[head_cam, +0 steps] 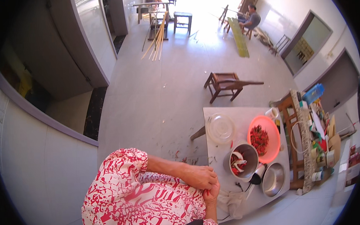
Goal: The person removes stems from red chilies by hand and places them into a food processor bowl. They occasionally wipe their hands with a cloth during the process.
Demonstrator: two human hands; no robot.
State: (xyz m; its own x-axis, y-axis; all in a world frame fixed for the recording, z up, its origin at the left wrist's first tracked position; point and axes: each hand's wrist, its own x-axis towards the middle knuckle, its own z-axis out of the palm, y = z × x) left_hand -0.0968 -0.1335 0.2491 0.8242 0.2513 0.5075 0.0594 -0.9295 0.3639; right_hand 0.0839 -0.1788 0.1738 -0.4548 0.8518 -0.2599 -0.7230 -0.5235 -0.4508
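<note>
My left hand (201,177) is curled over my right hand (213,190) at the table's near left edge. Red chili pepper (206,193) shows between them, held in the right hand; the left fingertips are hidden. To the right stands a steel pot (251,153) holding red chilies (235,169) and a pale curved blade (238,155). Behind it, a coral plastic basin (272,135) holds a heap of red chilies with green stems (259,140). A steel bowl (273,180) and a silver-and-black appliance part (257,174) are beside the pot.
On the table (241,110) are a clear round lid (221,128), a white cup (271,112) and a crumpled cloth (232,203). A wooden chair (225,80) stands beyond. A cluttered stone-topped counter (305,164) borders the right. Farther off, a person (252,19) sits by green strips (238,37).
</note>
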